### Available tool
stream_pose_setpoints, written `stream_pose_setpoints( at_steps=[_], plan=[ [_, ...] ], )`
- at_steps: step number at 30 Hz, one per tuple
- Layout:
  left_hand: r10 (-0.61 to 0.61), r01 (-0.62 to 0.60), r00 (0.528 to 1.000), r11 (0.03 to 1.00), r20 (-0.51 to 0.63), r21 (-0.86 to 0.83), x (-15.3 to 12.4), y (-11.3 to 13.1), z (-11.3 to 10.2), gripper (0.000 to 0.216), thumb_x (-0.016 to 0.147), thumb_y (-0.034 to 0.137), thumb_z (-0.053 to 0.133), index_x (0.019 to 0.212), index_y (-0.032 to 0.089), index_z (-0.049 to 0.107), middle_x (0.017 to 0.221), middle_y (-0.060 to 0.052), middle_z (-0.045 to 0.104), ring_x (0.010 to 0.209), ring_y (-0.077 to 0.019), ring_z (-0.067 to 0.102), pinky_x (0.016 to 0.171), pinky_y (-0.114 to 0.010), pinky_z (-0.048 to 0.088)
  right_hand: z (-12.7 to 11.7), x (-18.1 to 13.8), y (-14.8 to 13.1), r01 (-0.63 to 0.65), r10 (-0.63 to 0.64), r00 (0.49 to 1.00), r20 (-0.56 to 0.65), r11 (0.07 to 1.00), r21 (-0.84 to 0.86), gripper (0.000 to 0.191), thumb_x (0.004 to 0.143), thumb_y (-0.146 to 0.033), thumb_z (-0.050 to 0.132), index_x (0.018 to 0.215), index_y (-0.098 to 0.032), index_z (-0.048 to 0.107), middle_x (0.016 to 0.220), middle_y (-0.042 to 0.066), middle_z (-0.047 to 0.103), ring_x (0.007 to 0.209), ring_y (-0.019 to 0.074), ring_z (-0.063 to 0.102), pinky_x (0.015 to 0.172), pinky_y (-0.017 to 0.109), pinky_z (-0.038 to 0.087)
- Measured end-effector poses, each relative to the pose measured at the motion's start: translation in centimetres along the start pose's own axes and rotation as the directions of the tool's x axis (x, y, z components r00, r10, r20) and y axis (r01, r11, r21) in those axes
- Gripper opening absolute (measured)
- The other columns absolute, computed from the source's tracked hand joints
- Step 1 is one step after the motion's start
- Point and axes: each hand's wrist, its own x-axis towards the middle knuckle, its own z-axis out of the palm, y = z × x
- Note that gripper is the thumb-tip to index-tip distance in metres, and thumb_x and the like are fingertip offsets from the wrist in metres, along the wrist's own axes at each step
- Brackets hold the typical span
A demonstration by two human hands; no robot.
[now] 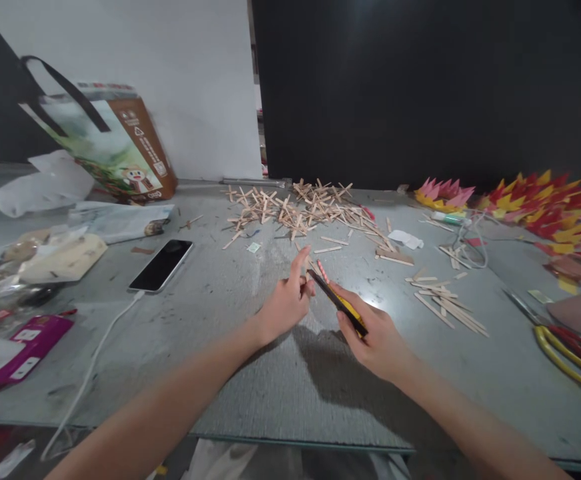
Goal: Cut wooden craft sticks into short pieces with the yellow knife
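My right hand (376,339) is closed around a black and yellow utility knife (338,303), its tip pointing up and left toward my left hand. My left hand (286,301) pinches a small thin wooden stick (321,270) just above the knife tip, index finger raised. Both hands hover over the grey table (250,373) near its middle. Behind them lies a heap of small wooden stick crosses (295,207).
A phone (161,265) on a white cable lies left of my hands. A brown paper bag (115,143), plastic wrappers and a magenta box (25,347) crowd the left. Loose sticks (443,300), yellow-handled scissors (568,347) and red-yellow paper shapes (545,203) sit at right.
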Motion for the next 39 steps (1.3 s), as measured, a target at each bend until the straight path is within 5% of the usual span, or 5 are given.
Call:
stream_pose_setpoints(
  at_steps=[8, 15, 23, 29, 39],
  plan=[
    [0.007, -0.008, 1.0, 0.998, -0.014, -0.067, -0.09, -0.09, 0.23, 0.073, 0.1, 0.014, 0.049, 0.165, 0.023, 0.016, 0.082, 0.003, 0.074, 0.073, -0.0114, 0.07, 0.084, -0.025, 0.052, -0.09, 0.07, -0.11, -0.033, 0.033, 0.999, 0.008, 0.999, 0.02, 0.049, 0.103, -0.022, 0.049, 0.152, -0.026, 0.049, 0.131, 0.01, 0.072, 0.088, 0.0181, 0.076, 0.076, 0.025, 0.06],
    [-0.023, 0.022, 0.999, 0.999, -0.034, -0.047, -0.09, 0.06, 0.33, 0.082, 0.101, 0.015, 0.048, 0.167, 0.019, 0.0, 0.085, 0.001, 0.076, 0.073, -0.0128, 0.07, 0.083, -0.027, 0.053, -0.06, -0.02, -0.14, 0.008, -0.008, 1.0, -0.003, 1.0, 0.017, 0.049, 0.103, -0.021, 0.05, 0.151, -0.029, 0.05, 0.132, 0.009, 0.072, 0.084, 0.0172, 0.075, 0.075, 0.026, 0.06],
    [-0.014, 0.011, 1.0, 0.991, 0.021, 0.137, -0.15, -0.11, 0.35, 0.05, 0.099, 0.011, 0.044, 0.147, 0.02, 0.038, 0.087, -0.002, 0.074, 0.079, -0.0165, 0.073, 0.078, -0.028, 0.053, 0.11, 0.19, 0.41, 0.051, -0.051, 0.996, -0.072, 0.999, 0.006, 0.038, 0.104, -0.022, 0.053, 0.14, -0.025, 0.06, 0.11, 0.006, 0.077, 0.079, 0.0143, 0.071, 0.076, 0.023, 0.055],
    [0.063, -0.095, 0.993, 0.926, 0.098, 0.365, 0.18, -0.36, -0.09, 0.052, 0.094, 0.01, 0.046, 0.146, 0.016, 0.042, 0.082, -0.004, 0.07, 0.076, -0.0195, 0.07, 0.071, -0.027, 0.051, 0.3, 0.0, 0.48, 0.0, -0.002, 0.995, -0.1, 1.0, -0.015, 0.03, 0.104, -0.022, 0.052, 0.132, -0.023, 0.063, 0.096, 0.004, 0.077, 0.072, 0.0139, 0.07, 0.07, 0.023, 0.052],
    [-0.074, 0.023, 0.992, 0.911, 0.106, 0.413, -0.09, 0.5, 0.15, 0.054, 0.097, 0.017, 0.048, 0.151, 0.016, 0.04, 0.078, -0.004, 0.069, 0.07, -0.0212, 0.069, 0.067, -0.028, 0.05, 0.41, -0.12, 0.23, -0.043, 0.04, 0.995, -0.086, 0.999, -0.024, 0.026, 0.105, -0.024, 0.048, 0.126, -0.023, 0.063, 0.092, 0.005, 0.076, 0.071, 0.0155, 0.071, 0.067, 0.024, 0.051]
  ],
)
